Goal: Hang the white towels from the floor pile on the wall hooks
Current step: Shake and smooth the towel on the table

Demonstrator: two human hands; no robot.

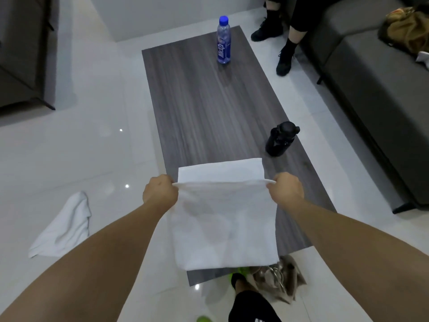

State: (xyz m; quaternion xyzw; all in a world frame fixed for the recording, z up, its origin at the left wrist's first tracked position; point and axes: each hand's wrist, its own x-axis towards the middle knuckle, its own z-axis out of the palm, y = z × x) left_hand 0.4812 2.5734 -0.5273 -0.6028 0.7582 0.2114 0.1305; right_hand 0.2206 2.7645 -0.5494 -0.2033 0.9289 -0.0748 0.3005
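Over the near end of the grey wood-grain table, the left hand and right hand each pinch a top corner of a soft, folded white terry towel, held taut between them. On the glossy tiles to the left lies a second crumpled white towel.

A white towel hangs folded over, held up by its top fold, one corner pinched in the left hand and the other in the right hand. Its far layer shows above the fold; its near layer drops smooth and flat to a rounded bottom edge above the near end of the desk. A second white towel lies crumpled on the floor left of the desk
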